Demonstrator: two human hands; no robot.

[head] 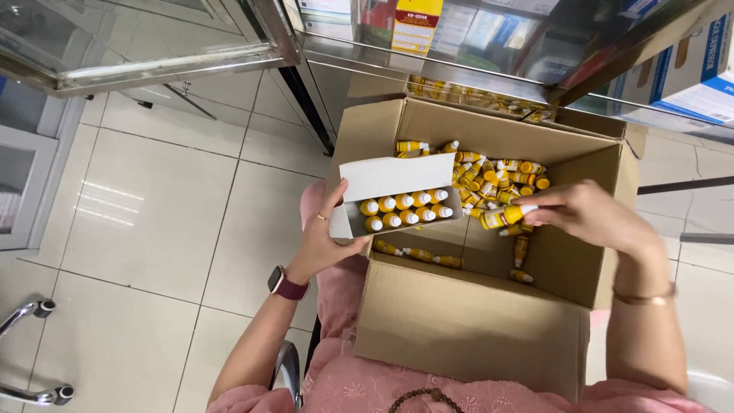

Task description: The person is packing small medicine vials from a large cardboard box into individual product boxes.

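Note:
My left hand [323, 237] holds a small open white carton [394, 180] by its left end, over a big brown cardboard box [474, 321] on my lap. Several small yellow bottles with white caps [405, 208] stand in two rows inside the carton. My right hand [585, 214] grips one yellow bottle [505, 216] lying sideways, its cap toward the fingers, just right of the carton. Many more loose yellow bottles [497, 176] lie heaped at the far side of the big box, and a few [417, 252] rest on its floor below the carton.
A glass display case with a metal frame [428, 69] stands right behind the box, with packaged goods on its shelves. White floor tiles [153, 229] stretch to the left. Chrome chair legs [30, 352] show at bottom left. My left wrist bears a watch with a maroon strap [287, 284].

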